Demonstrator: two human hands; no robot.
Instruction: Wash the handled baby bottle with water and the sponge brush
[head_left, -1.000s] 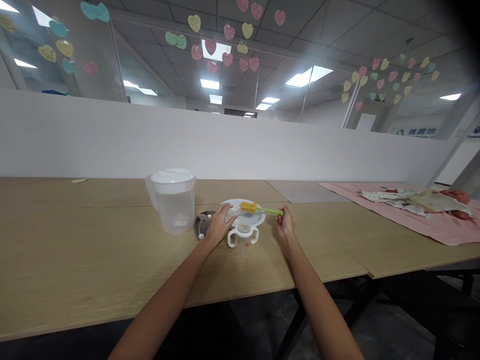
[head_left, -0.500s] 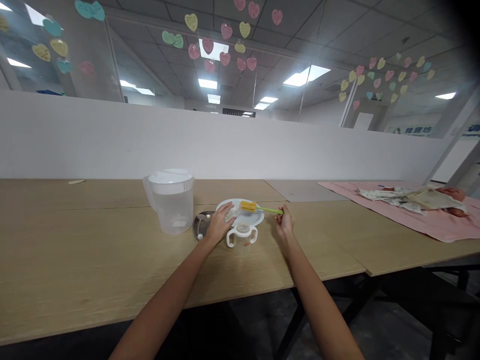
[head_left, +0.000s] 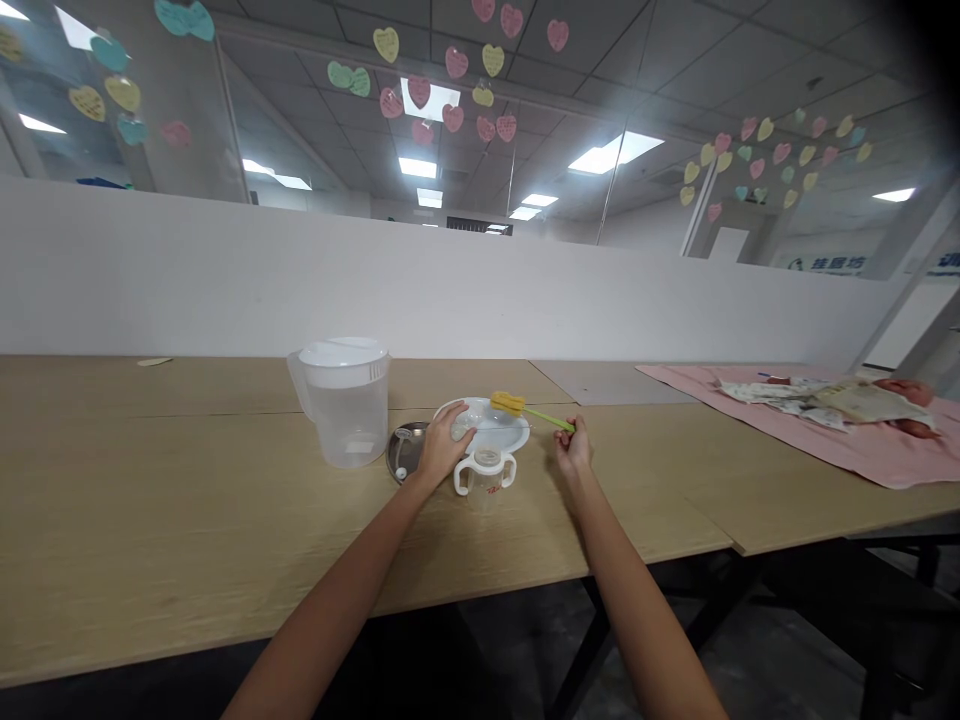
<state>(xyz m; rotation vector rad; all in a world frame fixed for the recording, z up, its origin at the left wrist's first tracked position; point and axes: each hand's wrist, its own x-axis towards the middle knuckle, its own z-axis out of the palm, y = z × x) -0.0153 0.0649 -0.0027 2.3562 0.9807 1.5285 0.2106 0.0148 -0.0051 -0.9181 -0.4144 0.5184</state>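
In my right hand (head_left: 575, 452) is the green handle of a bottle brush (head_left: 508, 403), its yellow sponge head raised over the far rim of a white bowl (head_left: 511, 440). My left hand (head_left: 441, 448) curls around a clear, domed cover (head_left: 463, 424) above the bowl's left side; the palm hides part of it. The brush head and the cover are apart. Just in front of the bowl stands an upright baby bottle (head_left: 486, 482) with two white handles, its top uncapped. A round metal dish (head_left: 396, 460) with small white parts lies left of my left hand, partly covered by it.
A clear lidded pitcher (head_left: 349, 415) stands left of the metal dish. At the far right a baby doll (head_left: 862, 397) lies on a pink cloth (head_left: 810, 447). A low white partition (head_left: 480, 300) runs along the table's back edge.
My right hand has drawn the brush away to the right, so its head has moved off the clear cover. My left hand has barely moved. The bottle stays in place.
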